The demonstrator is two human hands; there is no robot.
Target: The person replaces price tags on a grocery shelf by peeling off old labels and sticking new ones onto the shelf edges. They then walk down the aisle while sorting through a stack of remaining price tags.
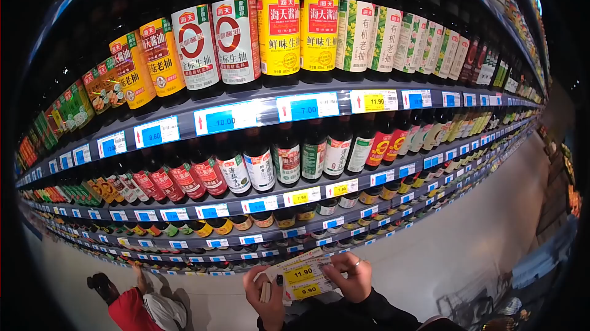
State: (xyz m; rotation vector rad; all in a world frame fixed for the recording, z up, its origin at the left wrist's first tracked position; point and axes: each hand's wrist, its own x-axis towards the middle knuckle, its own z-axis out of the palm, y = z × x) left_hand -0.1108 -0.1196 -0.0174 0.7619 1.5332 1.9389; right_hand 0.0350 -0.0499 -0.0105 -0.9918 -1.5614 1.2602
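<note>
Holds in the left hand (267, 307) a small stack of thin pale cards (265, 292) and the left side of a white paper sheet with yellow price panels (301, 273). Bends the right hand (353, 279), narrow, over the sheet's right edge; cannot tell whether gripping it. Shows the sheet before the lower edge of a long grey shelf unit (267, 113), with yellow-labelled dark bottles (279, 36) along the upper shelf's front edge.
</note>
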